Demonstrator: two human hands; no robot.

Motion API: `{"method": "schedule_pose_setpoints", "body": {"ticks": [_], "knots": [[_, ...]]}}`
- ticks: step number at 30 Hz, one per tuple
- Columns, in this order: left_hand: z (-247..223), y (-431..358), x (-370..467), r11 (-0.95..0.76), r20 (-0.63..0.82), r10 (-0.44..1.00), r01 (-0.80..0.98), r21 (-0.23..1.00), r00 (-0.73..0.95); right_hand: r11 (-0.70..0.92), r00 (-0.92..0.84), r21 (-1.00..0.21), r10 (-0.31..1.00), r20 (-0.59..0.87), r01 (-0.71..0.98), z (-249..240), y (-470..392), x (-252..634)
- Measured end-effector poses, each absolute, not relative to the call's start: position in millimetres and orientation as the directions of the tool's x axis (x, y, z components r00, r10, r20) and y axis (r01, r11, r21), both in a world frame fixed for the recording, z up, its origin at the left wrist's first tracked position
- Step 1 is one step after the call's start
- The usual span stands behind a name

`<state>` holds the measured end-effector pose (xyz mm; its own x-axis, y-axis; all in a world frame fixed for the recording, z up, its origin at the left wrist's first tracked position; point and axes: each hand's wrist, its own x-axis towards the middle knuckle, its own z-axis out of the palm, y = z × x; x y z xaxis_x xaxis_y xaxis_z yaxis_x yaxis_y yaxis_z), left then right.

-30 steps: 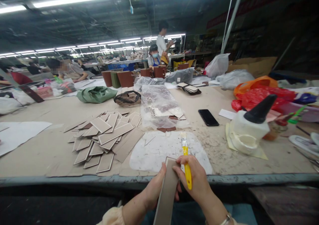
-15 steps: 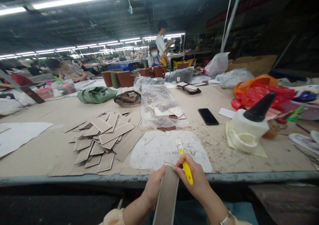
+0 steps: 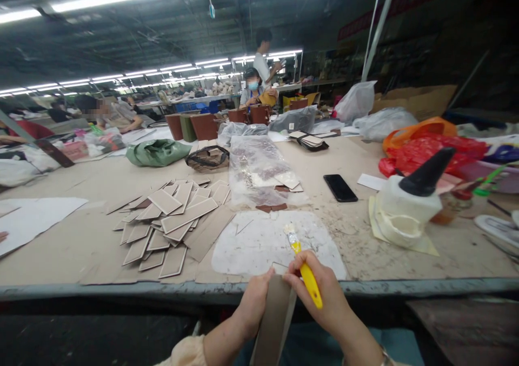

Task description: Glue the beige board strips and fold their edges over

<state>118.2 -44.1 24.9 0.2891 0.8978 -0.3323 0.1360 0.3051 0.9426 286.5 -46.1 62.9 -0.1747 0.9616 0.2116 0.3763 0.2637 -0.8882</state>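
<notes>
A long taupe strip with a pale edge hangs below the table's front edge, held near its upper end. My left hand grips its left side, thumb at the top corner. With thumb and fingertips, my right hand pinches the strip's upper right corner. That same hand also keeps a yellow-handled brush tucked in its fingers, bristles pointing up and away over a white sheet. To the left lies a loose pile of similar taupe pieces with pale borders.
A white glue bottle with a black nozzle stands at the right, beyond a phone. Clear plastic lies behind the white sheet. A green bag and red plastic bags sit farther back. Several people work in the background.
The strip has tilted, showing more of its pale right edge. My right hand and the brush have shifted slightly right and down. Another person's fingers now show at the far left.
</notes>
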Motion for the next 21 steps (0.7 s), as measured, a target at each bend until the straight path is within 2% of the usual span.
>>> {"method": "schedule_pose_setpoints", "body": {"ticks": [9, 21], "knots": [[21.3, -48.0, 119.3, 0.430, -0.375, 0.872, -0.127, 0.894, 0.314, 0.281, -0.125, -0.843, 0.960, 0.252, 0.459, 59.9, -43.2, 288.3], [29.2, -51.3, 119.9, 0.482, -0.412, 0.842, -0.143, 0.864, 0.350, 0.266, -0.130, -0.831, 0.964, 0.232, 0.488, 59.7, -43.7, 289.8]]}}
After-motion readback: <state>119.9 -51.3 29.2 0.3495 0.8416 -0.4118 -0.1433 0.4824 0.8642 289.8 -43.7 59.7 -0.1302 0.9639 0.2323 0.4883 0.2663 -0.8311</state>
